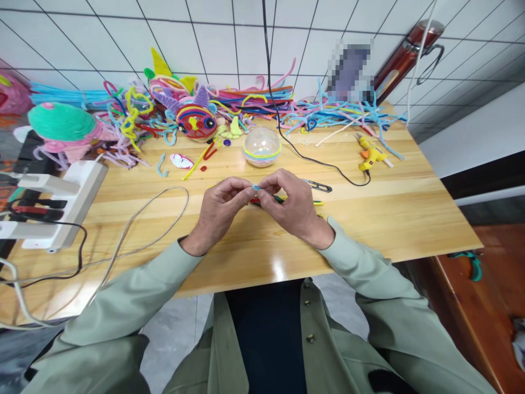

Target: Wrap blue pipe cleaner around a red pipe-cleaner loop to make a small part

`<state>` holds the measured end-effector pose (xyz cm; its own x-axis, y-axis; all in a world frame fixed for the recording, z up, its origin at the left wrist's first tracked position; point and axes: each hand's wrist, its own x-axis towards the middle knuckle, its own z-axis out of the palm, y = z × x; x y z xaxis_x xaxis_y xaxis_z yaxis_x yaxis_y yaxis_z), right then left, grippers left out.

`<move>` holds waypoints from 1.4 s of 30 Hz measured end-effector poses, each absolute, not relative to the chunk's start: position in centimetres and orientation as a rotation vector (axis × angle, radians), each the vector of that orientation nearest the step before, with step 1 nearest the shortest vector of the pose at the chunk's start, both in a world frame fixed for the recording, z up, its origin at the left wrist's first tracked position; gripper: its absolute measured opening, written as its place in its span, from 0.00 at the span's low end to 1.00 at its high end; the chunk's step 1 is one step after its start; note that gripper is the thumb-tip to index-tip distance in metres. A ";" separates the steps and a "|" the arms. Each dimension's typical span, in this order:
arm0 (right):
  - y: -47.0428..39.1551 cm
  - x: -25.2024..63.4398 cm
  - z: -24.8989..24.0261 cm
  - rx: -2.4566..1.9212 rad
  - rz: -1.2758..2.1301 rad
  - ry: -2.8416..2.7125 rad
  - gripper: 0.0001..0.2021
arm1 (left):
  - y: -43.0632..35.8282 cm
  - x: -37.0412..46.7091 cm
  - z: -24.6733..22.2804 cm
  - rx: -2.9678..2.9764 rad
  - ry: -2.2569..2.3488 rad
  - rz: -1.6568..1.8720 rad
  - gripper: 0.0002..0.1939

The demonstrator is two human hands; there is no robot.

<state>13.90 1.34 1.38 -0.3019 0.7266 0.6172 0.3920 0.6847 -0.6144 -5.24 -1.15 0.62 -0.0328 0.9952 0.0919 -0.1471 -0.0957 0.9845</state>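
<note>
A small blue piece [256, 187] is pinched between the fingertips of my left hand [225, 210] and my right hand [292, 207], which meet above the wooden table. Partly hidden under my right hand lie tools with red and green-yellow handles [318, 203]. Just beyond the hands stands a clear ball [262, 146] with yellow and blue bands around its lower half. A black snipper-like tool [320, 186] lies to the right of my right hand's fingers.
Fuzzy coloured stems [254, 98] and a red striped craft figure [197, 121] line the back. A yellow glue gun [372, 154] lies right, its black cable crossing the table [410, 219]. A white power strip [77, 202] and loose cables occupy the left. A red thermos [404, 63] stands back right.
</note>
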 end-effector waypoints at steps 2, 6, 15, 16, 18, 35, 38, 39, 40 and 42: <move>1.3 13.9 1.3 -0.887 0.435 -1.929 0.04 | -1.2 -5.1 0.7 1.143 1.063 1.357 0.20; 1.2 13.8 1.3 -0.894 0.401 -1.909 0.04 | -1.3 -5.0 0.8 1.123 1.015 1.357 0.21; 1.1 13.7 1.2 -0.935 0.407 -1.919 0.06 | -1.5 -5.0 0.6 1.149 1.009 1.347 0.22; 1.1 13.7 1.2 -0.931 0.416 -1.915 0.06 | -1.5 -5.0 0.6 1.152 1.010 1.344 0.22; 1.1 13.7 1.1 -0.926 0.432 -1.909 0.06 | -1.5 -5.0 0.6 1.155 1.017 1.343 0.21; 1.0 13.4 0.7 -0.875 0.435 -1.873 0.07 | -1.8 -4.9 0.4 1.176 1.022 1.348 0.11; 1.0 13.3 0.7 -0.883 0.435 -1.879 0.07 | -1.9 -4.9 0.2 1.189 1.019 1.365 0.10; 1.0 13.3 0.7 -0.887 0.442 -1.882 0.07 | -1.9 -4.9 0.2 1.186 1.014 1.372 0.10; 1.0 13.3 0.8 -0.893 0.454 -1.881 0.07 | -1.9 -4.9 0.2 1.178 1.007 1.377 0.10; 1.1 13.4 1.0 -0.919 0.508 -1.876 0.06 | -1.8 -4.9 0.0 1.152 0.990 1.373 0.11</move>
<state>13.43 1.07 0.95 -0.2648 0.7749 0.5739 0.3790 0.6309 -0.6770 -4.86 -1.81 0.03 0.0031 0.9927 0.1208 -0.1989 -0.1178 0.9729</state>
